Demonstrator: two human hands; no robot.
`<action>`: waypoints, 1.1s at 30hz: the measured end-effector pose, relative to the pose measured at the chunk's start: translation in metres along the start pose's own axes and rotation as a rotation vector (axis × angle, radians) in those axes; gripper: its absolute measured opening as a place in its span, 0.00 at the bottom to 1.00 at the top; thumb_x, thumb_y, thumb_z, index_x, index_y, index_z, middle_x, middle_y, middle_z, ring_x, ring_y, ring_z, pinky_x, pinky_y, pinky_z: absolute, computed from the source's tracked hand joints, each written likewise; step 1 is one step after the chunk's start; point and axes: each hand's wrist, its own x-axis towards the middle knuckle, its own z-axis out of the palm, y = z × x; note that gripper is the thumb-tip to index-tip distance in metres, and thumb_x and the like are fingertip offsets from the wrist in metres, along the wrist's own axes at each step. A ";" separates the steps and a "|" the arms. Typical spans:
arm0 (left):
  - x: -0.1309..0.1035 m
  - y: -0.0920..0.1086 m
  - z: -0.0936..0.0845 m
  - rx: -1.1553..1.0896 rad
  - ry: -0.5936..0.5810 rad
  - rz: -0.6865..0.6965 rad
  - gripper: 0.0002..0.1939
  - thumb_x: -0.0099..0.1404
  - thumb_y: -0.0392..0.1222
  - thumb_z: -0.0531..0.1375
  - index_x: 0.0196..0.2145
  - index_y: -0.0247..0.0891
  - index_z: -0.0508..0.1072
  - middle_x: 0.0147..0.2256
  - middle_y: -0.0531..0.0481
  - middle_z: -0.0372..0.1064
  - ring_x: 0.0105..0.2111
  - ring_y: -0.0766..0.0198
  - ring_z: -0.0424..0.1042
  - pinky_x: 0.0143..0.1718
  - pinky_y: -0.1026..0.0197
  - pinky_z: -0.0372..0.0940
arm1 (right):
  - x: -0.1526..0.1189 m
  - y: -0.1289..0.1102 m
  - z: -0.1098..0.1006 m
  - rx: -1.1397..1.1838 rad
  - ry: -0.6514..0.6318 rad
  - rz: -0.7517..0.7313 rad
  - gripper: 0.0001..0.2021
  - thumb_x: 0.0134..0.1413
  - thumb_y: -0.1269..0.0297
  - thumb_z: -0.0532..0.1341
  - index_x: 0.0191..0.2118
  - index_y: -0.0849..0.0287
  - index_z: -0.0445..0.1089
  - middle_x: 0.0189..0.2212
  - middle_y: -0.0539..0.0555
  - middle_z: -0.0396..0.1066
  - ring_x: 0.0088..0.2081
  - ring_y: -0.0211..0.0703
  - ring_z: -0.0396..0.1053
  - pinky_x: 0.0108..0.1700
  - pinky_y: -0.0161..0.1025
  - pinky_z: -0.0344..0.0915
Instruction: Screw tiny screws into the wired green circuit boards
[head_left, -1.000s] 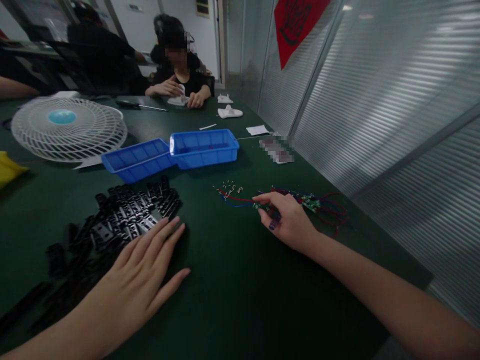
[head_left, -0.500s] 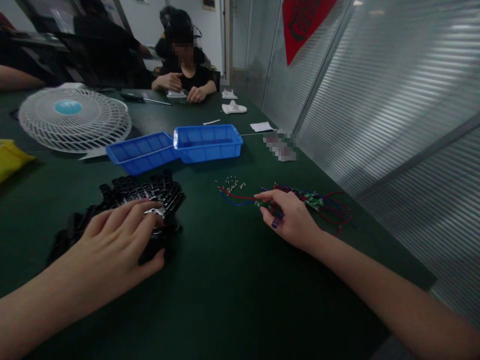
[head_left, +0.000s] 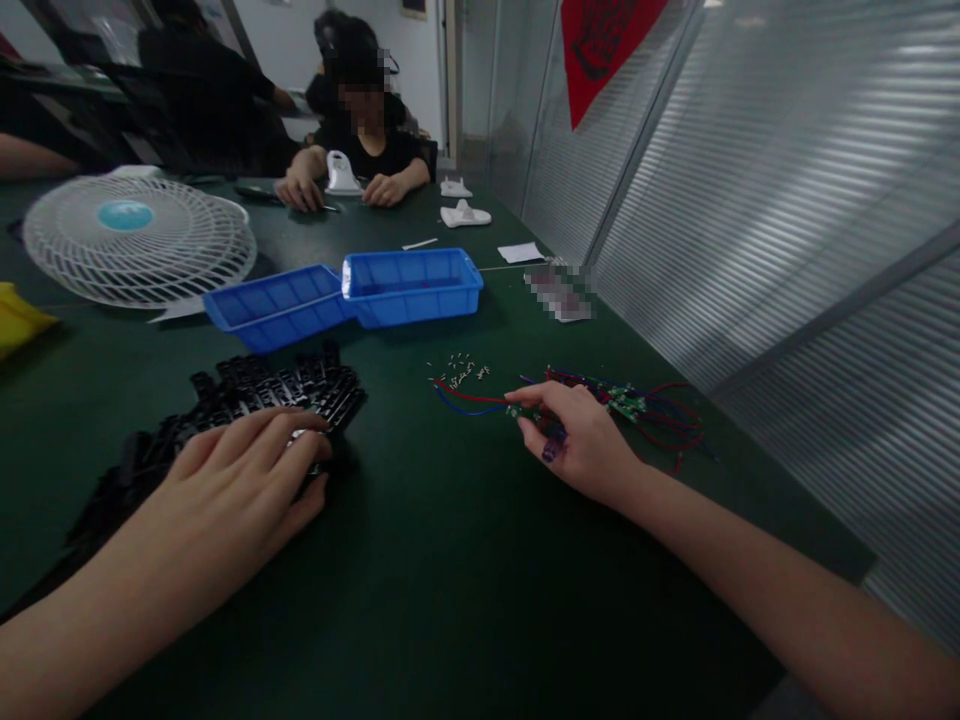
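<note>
My left hand [head_left: 244, 480] reaches over a pile of black plastic parts [head_left: 255, 385]. Its fingers curl down and the thumb closes in under them around a black part with a shiny spot [head_left: 306, 436], mostly hidden by the fingers. In my right hand [head_left: 581, 435], thumb and index finger pinch a small green circuit board [head_left: 516, 411] with red and blue wires [head_left: 472, 402] trailing left. A purple handle-like piece [head_left: 553, 446] is tucked against the palm; its other end is hidden. Several small screws [head_left: 465, 372] lie loose just beyond the wires.
More wired circuit boards [head_left: 626, 402] lie right of my right hand. Two blue bins [head_left: 412, 290] stand mid-table, with a white fan grille [head_left: 142, 245] at left. Across the table a person [head_left: 367, 150] handles a white part [head_left: 342, 174]. A glass partition [head_left: 720, 250] borders the right side.
My left thumb has drawn in toward the fingers over the black pile. My right hand stays nearly still with the board. Across the table, the person has tilted the white part upright.
</note>
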 end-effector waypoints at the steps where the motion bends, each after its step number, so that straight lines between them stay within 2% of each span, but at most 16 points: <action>1: 0.000 0.000 0.000 -0.002 0.004 0.002 0.21 0.66 0.50 0.43 0.41 0.36 0.71 0.47 0.36 0.65 0.49 0.41 0.63 0.43 0.42 0.60 | 0.000 0.000 0.000 0.004 -0.005 -0.002 0.13 0.57 0.69 0.57 0.49 0.57 0.67 0.40 0.51 0.72 0.39 0.41 0.68 0.43 0.41 0.59; 3: 0.000 0.000 -0.005 -0.027 0.008 -0.003 0.21 0.67 0.50 0.44 0.41 0.36 0.70 0.46 0.37 0.66 0.47 0.43 0.65 0.43 0.43 0.60 | 0.000 0.000 0.001 0.007 -0.003 -0.008 0.14 0.57 0.69 0.57 0.49 0.56 0.67 0.40 0.52 0.72 0.40 0.41 0.68 0.43 0.41 0.59; 6: 0.006 0.007 -0.023 -0.119 0.023 -0.016 0.19 0.68 0.52 0.44 0.42 0.39 0.69 0.40 0.42 0.69 0.40 0.48 0.69 0.41 0.44 0.62 | -0.001 -0.001 0.002 0.015 0.040 -0.022 0.14 0.57 0.69 0.57 0.50 0.56 0.66 0.41 0.52 0.72 0.42 0.42 0.69 0.45 0.41 0.59; 8: 0.018 0.019 -0.036 -0.210 0.067 0.017 0.16 0.69 0.52 0.44 0.41 0.43 0.67 0.36 0.46 0.70 0.36 0.53 0.70 0.37 0.48 0.65 | -0.001 -0.001 0.004 0.019 0.079 -0.029 0.15 0.58 0.69 0.57 0.51 0.56 0.65 0.43 0.52 0.72 0.44 0.41 0.69 0.46 0.41 0.59; 10: 0.034 0.037 -0.042 -0.296 0.084 0.109 0.15 0.70 0.50 0.45 0.40 0.43 0.68 0.34 0.47 0.70 0.33 0.56 0.70 0.34 0.53 0.66 | 0.000 0.000 0.005 0.011 0.114 -0.029 0.15 0.58 0.69 0.57 0.51 0.57 0.64 0.43 0.53 0.72 0.43 0.41 0.69 0.46 0.40 0.60; 12: 0.053 0.056 -0.037 -0.333 0.041 0.195 0.12 0.70 0.47 0.47 0.38 0.41 0.68 0.34 0.46 0.68 0.33 0.57 0.68 0.34 0.54 0.66 | 0.001 0.001 0.006 -0.003 0.140 -0.030 0.14 0.58 0.69 0.58 0.51 0.57 0.64 0.43 0.53 0.72 0.42 0.40 0.70 0.45 0.39 0.60; 13: 0.060 0.065 -0.031 -0.348 0.017 0.214 0.11 0.70 0.46 0.49 0.39 0.40 0.67 0.38 0.45 0.68 0.37 0.56 0.68 0.38 0.53 0.66 | 0.001 0.002 0.007 -0.009 0.148 -0.032 0.14 0.58 0.69 0.58 0.50 0.57 0.64 0.42 0.53 0.72 0.41 0.39 0.70 0.44 0.39 0.60; 14: 0.067 0.072 -0.024 -0.368 -0.010 0.210 0.10 0.70 0.44 0.50 0.40 0.38 0.67 0.42 0.43 0.67 0.41 0.55 0.67 0.41 0.53 0.65 | 0.002 0.003 0.008 -0.013 0.154 -0.034 0.14 0.58 0.69 0.59 0.50 0.57 0.64 0.42 0.52 0.72 0.41 0.39 0.70 0.44 0.39 0.60; 16: 0.074 0.079 -0.010 -0.455 -0.024 0.121 0.09 0.69 0.44 0.51 0.41 0.36 0.65 0.42 0.43 0.65 0.42 0.56 0.65 0.43 0.53 0.65 | 0.002 0.004 0.009 -0.012 0.156 -0.036 0.13 0.58 0.69 0.59 0.49 0.57 0.65 0.42 0.52 0.73 0.41 0.39 0.70 0.45 0.39 0.60; 18: 0.075 0.079 -0.001 -0.494 -0.029 0.070 0.12 0.69 0.48 0.52 0.41 0.35 0.64 0.42 0.43 0.63 0.41 0.55 0.64 0.43 0.52 0.64 | 0.002 0.005 0.010 -0.005 0.145 -0.025 0.12 0.58 0.68 0.59 0.49 0.57 0.65 0.42 0.51 0.73 0.41 0.39 0.71 0.44 0.39 0.60; 21: 0.070 0.071 0.001 -0.460 -0.013 0.043 0.15 0.68 0.51 0.52 0.41 0.35 0.64 0.41 0.43 0.63 0.40 0.55 0.63 0.42 0.51 0.64 | 0.001 0.006 0.010 0.020 0.097 -0.004 0.13 0.58 0.67 0.60 0.49 0.55 0.65 0.42 0.50 0.74 0.41 0.39 0.71 0.45 0.40 0.58; 28: 0.070 0.051 0.003 -0.232 -0.013 0.130 0.14 0.70 0.48 0.49 0.38 0.34 0.66 0.36 0.43 0.62 0.36 0.56 0.63 0.38 0.53 0.63 | 0.002 0.006 0.009 0.015 0.001 0.009 0.10 0.59 0.61 0.61 0.46 0.52 0.68 0.37 0.48 0.74 0.37 0.38 0.70 0.44 0.40 0.56; 30: 0.072 0.045 0.004 -0.187 0.021 0.106 0.14 0.70 0.47 0.50 0.36 0.34 0.66 0.35 0.43 0.62 0.35 0.55 0.63 0.37 0.53 0.62 | 0.002 0.005 0.008 0.010 -0.014 0.005 0.09 0.59 0.61 0.61 0.45 0.52 0.69 0.36 0.48 0.74 0.36 0.38 0.69 0.43 0.40 0.55; 33: 0.070 0.044 -0.002 -0.168 0.141 0.085 0.12 0.68 0.46 0.52 0.37 0.32 0.66 0.35 0.42 0.63 0.36 0.55 0.63 0.36 0.54 0.61 | 0.002 0.005 0.009 0.008 -0.023 -0.021 0.08 0.59 0.63 0.61 0.44 0.53 0.69 0.35 0.47 0.74 0.35 0.38 0.68 0.42 0.40 0.55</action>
